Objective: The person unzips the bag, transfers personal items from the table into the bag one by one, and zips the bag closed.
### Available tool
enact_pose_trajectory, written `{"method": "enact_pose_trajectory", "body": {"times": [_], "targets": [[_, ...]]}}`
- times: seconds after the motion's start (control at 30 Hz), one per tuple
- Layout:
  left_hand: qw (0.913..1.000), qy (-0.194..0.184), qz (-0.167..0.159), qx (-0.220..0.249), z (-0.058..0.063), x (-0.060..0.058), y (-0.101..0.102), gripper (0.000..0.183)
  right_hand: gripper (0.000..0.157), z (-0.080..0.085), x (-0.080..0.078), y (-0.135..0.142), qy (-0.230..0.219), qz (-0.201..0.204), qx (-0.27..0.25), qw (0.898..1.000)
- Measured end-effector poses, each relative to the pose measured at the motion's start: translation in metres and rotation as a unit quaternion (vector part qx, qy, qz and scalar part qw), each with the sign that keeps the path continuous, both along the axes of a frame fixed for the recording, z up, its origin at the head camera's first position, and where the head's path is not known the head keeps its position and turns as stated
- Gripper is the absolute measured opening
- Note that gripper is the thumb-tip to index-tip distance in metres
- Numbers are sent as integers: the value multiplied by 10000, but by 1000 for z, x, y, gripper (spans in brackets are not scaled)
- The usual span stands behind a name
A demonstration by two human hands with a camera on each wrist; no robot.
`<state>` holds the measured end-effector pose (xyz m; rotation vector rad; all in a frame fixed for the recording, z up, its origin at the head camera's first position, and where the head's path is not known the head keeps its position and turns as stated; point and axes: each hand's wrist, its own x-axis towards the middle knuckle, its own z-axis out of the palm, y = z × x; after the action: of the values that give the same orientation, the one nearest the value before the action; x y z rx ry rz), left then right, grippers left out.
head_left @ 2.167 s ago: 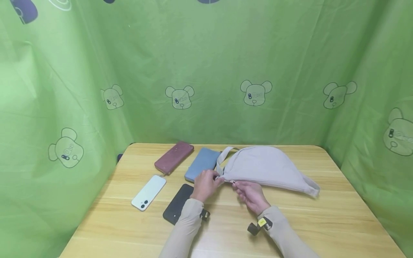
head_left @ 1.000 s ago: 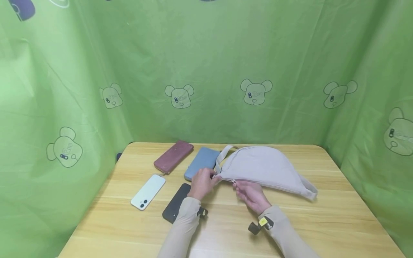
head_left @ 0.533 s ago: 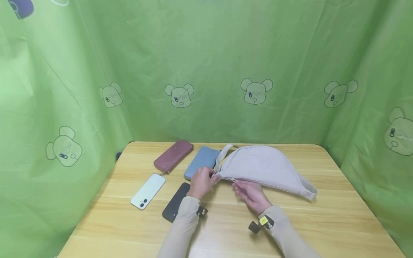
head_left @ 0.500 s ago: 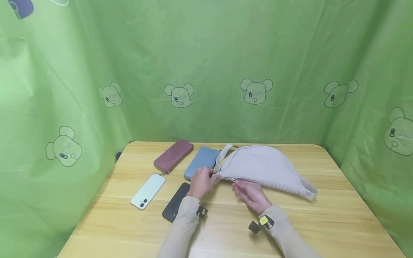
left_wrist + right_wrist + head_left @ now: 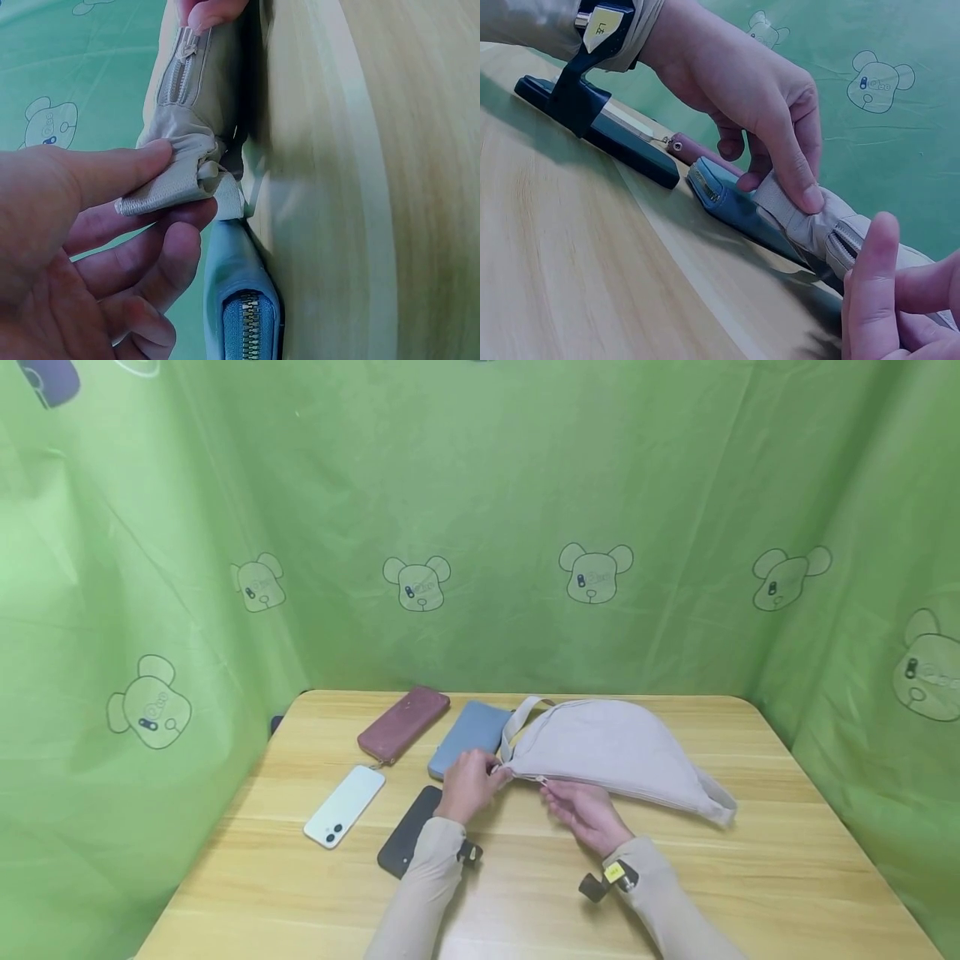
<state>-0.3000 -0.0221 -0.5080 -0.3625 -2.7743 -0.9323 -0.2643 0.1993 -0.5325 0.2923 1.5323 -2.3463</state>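
Observation:
A pale grey crossbody bag (image 5: 615,743) lies on the table, its zipper edge facing me. My left hand (image 5: 468,787) pinches the bag's left end between thumb and index finger, where the strap webbing (image 5: 169,196) is sewn on; the other fingers are bent loosely below. Just right of it, my right hand (image 5: 588,817) pinches the zipper pull (image 5: 542,780). In the left wrist view, a short stretch of zipper teeth (image 5: 177,81) shows between the two hands. The right wrist view shows my right fingers (image 5: 877,289) close to the zipper, but the pull is hidden there.
A blue zip pouch (image 5: 472,735) lies beside the bag's left end, partly behind my left hand. Further left are a maroon wallet (image 5: 405,724) and a white phone (image 5: 345,807). A black phone (image 5: 411,831) lies partly under my left forearm. Green curtain (image 5: 495,635) surrounds the table.
Since the earliest frame the bag and my left hand have shifted slightly left. Both grips stay the same, and over the last half second almost nothing moves.

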Motion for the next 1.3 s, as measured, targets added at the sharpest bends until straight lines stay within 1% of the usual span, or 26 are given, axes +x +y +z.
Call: {"method": "enact_pose_trajectory", "body": {"times": [0.37,0.63,0.77,0.97,1.1,1.3], "targets": [[10000,-30,36,22,-2,-2,0,15,18,-1,-1,-1,28,-110,245,9996],[9999,-103,4,46,-1,-2,-1,15,26,0,-1,-1,1,-250,432,9988],[9999,-121,-8,89,-1,-2,0,15,28,0,-1,0,11,-292,443,9986],[9998,-135,-19,114,0,-2,-1,15,25,0,-2,3,9,-378,478,9981],[9998,-150,3,99,0,-2,0,14,24,1,-2,4,26,-342,441,9984],[9997,-210,27,104,0,-2,1,15,26,1,-2,3,35,-376,462,9982]]}}
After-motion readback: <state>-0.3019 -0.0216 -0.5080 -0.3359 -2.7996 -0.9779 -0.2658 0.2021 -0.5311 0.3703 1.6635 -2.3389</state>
